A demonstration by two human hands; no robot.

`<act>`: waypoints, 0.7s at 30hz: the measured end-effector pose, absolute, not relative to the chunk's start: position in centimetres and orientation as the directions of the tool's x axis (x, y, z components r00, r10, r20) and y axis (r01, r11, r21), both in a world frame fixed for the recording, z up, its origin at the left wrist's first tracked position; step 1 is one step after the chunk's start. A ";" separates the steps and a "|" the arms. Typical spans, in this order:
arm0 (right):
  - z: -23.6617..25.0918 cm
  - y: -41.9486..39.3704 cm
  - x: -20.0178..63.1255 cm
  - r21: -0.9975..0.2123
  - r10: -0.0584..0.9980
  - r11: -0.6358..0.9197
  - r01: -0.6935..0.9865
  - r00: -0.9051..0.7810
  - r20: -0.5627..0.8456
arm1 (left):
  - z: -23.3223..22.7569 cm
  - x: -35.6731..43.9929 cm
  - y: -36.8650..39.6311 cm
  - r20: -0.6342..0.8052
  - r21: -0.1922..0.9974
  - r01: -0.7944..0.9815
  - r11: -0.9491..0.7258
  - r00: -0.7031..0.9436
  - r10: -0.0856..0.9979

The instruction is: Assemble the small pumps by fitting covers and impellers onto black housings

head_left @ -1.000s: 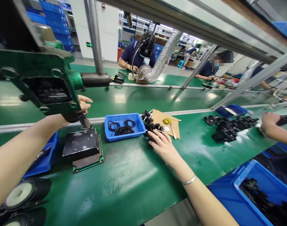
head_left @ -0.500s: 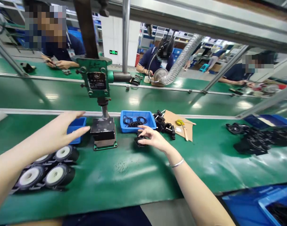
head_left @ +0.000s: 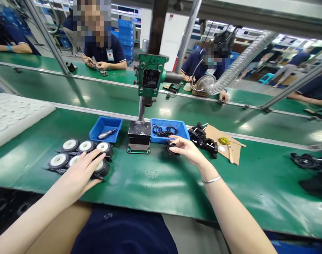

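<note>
Head view shows your left hand point(head_left: 81, 173) lying flat with spread fingers on the group of black round parts with white centres point(head_left: 71, 157) at the near left of the green belt point(head_left: 150, 183). Behind them stands 1 blue tray point(head_left: 97, 131) with a metal tool inside. Next comes the green press point(head_left: 150, 76) on its base block. Your right hand point(head_left: 186, 150) pinches a small black round part point(head_left: 170, 150) just in front of the blue tray of black rings point(head_left: 182, 127).
</note>
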State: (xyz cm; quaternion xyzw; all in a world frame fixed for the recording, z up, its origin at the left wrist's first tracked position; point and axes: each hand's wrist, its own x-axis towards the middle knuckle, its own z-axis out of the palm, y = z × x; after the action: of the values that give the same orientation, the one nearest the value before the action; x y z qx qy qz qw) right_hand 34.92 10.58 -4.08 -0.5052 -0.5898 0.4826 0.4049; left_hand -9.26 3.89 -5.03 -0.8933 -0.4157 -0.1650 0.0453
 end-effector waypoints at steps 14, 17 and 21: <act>-3.6 4.3 28.4 -0.811 0.960 -0.281 -0.513 -0.168 -0.226 | -6.2 -3.1 2.8 0.406 0.221 0.589 -0.777 0.669 0.623; -4.0 4.9 26.7 -0.713 0.928 -0.371 -0.595 -0.206 -0.311 | -7.1 -0.2 3.9 0.402 0.404 0.513 -0.758 0.645 0.650; -4.0 5.6 25.9 -0.685 0.904 -0.423 -0.594 -0.221 -0.366 | -8.5 1.5 5.1 0.282 0.739 0.384 -0.553 0.570 0.772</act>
State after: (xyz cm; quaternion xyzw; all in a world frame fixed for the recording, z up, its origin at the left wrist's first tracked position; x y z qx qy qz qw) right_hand 25.86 5.55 -3.99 -0.3782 -0.2051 0.7539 0.4966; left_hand 1.53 5.08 -8.51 -0.8268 -0.3493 -0.3049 -0.3183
